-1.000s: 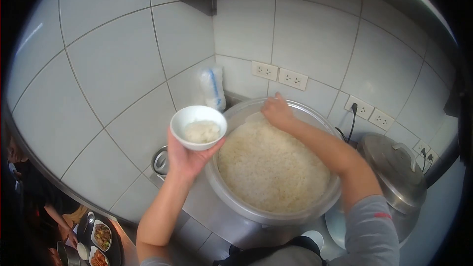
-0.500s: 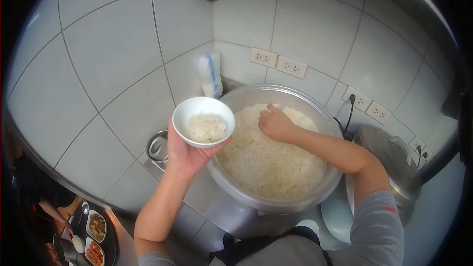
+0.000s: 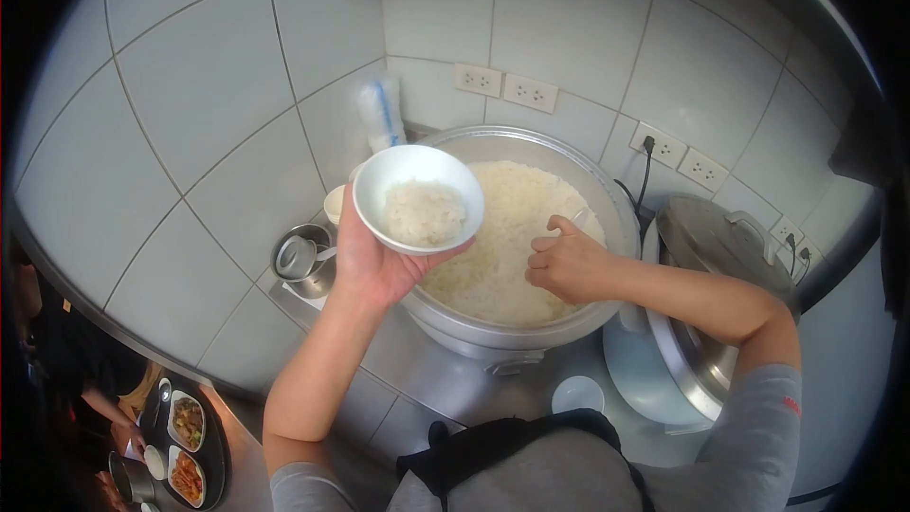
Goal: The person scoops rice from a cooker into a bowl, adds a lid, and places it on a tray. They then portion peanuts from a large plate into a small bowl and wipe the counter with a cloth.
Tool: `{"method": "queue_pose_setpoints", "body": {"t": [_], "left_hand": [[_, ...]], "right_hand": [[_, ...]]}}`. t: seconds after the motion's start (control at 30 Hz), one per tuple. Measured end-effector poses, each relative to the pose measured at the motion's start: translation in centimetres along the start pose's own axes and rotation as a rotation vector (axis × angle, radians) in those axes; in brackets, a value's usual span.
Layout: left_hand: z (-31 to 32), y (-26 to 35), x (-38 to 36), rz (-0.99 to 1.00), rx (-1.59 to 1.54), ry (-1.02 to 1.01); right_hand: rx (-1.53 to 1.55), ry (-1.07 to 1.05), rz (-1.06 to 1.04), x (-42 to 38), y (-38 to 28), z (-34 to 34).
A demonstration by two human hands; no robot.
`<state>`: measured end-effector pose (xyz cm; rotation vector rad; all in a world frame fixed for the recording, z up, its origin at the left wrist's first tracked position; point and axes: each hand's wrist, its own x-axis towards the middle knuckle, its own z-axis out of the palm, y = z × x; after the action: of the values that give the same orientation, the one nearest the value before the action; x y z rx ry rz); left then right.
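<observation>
A white bowl (image 3: pixel 372 192) with a mound of cooked rice (image 3: pixel 424 212) in it rests in my left hand (image 3: pixel 372 261), which grips it from below and the side. The bowl overlaps the left rim of a large round metal pot (image 3: pixel 607 228) filled with rice (image 3: pixel 502 275). Over the right part of that rice is my right hand (image 3: pixel 572 264), its fingers curled round a thin, pale utensil handle whose lower end I cannot make out.
A metal container (image 3: pixel 311 282) with a ladle stands left of the pot. A large metal lid (image 3: pixel 706 256) leans at the right. An empty bowl (image 3: pixel 578 394) sits near my body. A person's hand (image 3: pixel 136 440) is beside a food tray (image 3: pixel 210 488) at lower left.
The view has shifted. My right hand has moved from the back of the rice toward the right and nearer my body. The filled bowl remains in my left hand, now slightly larger in view.
</observation>
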<state>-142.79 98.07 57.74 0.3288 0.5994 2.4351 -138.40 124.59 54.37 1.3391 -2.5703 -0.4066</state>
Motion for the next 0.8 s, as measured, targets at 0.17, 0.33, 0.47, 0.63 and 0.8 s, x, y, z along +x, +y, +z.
{"method": "queue_pose_setpoints", "body": {"t": [0.17,0.33,0.47,0.63,0.8], "left_hand": [[0.5,-1.2,-0.2,-0.066,0.122,0.026],[-1.1,-1.1,0.5,-0.037,0.37,0.208],[-2.7,-1.6,2.0,-0.068,0.384,0.208],[-2.3,-3.7,4.4,-0.057,0.177,0.206],[-3.3,-2.6,5.2,0.005,-0.009,0.237]], "right_hand": [[0.427,-0.127,0.277,-2.2,1.2,1.1],[0.81,-0.157,0.569,-2.4,4.3,0.8],[0.606,-0.143,0.638,0.6,7.3,-5.8],[0.134,0.204,0.444,5.1,3.1,-4.6],[0.159,0.179,0.453,7.0,0.2,-4.6]]}}
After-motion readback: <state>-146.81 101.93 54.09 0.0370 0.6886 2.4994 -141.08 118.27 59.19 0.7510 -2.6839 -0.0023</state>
